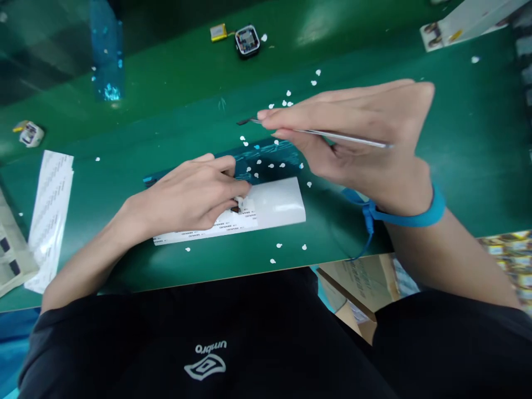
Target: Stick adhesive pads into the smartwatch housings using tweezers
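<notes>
Smooth green bench (469,138): spread before me, with small round white tabbed dots (271,165) scattered around my hands.
Slim silver metal tool (349,138): grasped between the fingers and thumb of my right hand (369,119); its long axis runs left to right, its dark tip (243,122) pointing left.
Long white printed strip (280,202): near the bench's near edge, lengthwise left to right, partly under my left hand (187,194).
Small dark brown piece (235,210): over the strip, at my left thumb and forefinger; I cannot tell whether they pinch it.
Tip to piece: the piece lies near and slightly left of the tip, clearly apart from it; my left hand is much the nearer one.
Far side: an open square black-rimmed device casing (247,41) beside a flat yellow-edged silver cell (218,32).
</notes>
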### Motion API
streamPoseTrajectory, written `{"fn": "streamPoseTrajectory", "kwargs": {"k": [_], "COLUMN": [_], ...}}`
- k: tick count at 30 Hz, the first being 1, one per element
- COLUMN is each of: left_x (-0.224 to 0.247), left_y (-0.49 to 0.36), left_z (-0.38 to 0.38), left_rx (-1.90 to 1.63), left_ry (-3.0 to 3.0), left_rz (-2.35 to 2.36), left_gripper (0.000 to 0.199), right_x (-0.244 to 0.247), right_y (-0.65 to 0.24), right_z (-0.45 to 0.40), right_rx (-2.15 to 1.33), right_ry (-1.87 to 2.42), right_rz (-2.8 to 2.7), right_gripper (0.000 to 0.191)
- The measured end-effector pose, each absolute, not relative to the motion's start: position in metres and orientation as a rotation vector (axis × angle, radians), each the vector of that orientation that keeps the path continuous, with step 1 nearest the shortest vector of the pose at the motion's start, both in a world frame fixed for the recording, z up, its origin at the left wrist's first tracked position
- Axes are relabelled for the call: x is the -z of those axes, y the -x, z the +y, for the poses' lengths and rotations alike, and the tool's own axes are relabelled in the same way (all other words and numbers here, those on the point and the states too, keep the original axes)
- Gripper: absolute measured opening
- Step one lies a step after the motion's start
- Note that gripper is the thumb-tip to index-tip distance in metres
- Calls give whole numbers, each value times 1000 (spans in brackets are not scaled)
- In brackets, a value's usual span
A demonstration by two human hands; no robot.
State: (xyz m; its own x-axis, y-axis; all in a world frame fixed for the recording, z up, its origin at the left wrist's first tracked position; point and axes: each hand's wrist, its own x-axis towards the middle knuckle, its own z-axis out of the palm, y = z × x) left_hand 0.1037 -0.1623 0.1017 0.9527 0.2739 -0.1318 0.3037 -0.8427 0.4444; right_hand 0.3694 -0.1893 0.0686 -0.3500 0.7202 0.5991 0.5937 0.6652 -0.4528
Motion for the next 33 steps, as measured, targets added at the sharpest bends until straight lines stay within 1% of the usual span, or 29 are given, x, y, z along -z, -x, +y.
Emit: {"fn": "streamPoseTrajectory", "kwargs": {"k": [1, 3, 5, 7, 8, 11, 13, 17, 19, 22, 25, 27, 29, 33], "left_x": [-103, -106, -105, -99, -95, -82, -76, -73, -74, -77, -77, -77, -78, -77], "left_y": [-104, -104, -106, -109, -110, -113, -116, -122, -125, -129, -132, -134, -135, -135], "left_z": [-163, -162, -158, -151, -147, -140, -141, -153, -160, -166, -169, -171, -173, -176], "left_rx": [40, -260, -704, -981, -1003, -854, -858, -962, -1004, -994, -976, -1001, -1034, -1089], "left_ry": [-2570, -2326, -1995, -1618, -1444, -1087, -1029, -1000, -959, -902, -892, -923, -973, -1026], "left_rz": [361, 389, 584, 807, 893, 1034, 1066, 1086, 1078, 1083, 1110, 1124, 1135, 1139], "left_gripper": [29, 19, 12, 10, 10, 15, 11, 12, 18, 30, 33, 32, 31, 31], "right_x": [-71, -72, -70, -67, -66, -67, -68, -65, -61, -56, -55, -57, -60, -60], "right_y": [-369, -366, -363, -361, -360, -357, -358, -360, -360, -354, -348, -348, -350, -354], "right_z": [-189, -189, -190, -192, -193, -198, -202, -206, -206, -203, -201, -202, -205, -209], "right_rx": [-123, 27, 100, 140, 160, 219, 232, 243, 233, 76, -206, -253, -131, 228], "right_ry": [953, 835, 799, 833, 851, 838, 755, 651, 658, 757, 888, 902, 836, 626], "right_rz": [-2076, -2089, -2055, -2011, -1987, -1969, -2050, -2224, -2255, -2245, -2234, -2280, -2324, -2281], "right_gripper": [12, 17, 19, 21, 22, 26, 28, 33, 35, 30, 20, 19, 21, 24]}}
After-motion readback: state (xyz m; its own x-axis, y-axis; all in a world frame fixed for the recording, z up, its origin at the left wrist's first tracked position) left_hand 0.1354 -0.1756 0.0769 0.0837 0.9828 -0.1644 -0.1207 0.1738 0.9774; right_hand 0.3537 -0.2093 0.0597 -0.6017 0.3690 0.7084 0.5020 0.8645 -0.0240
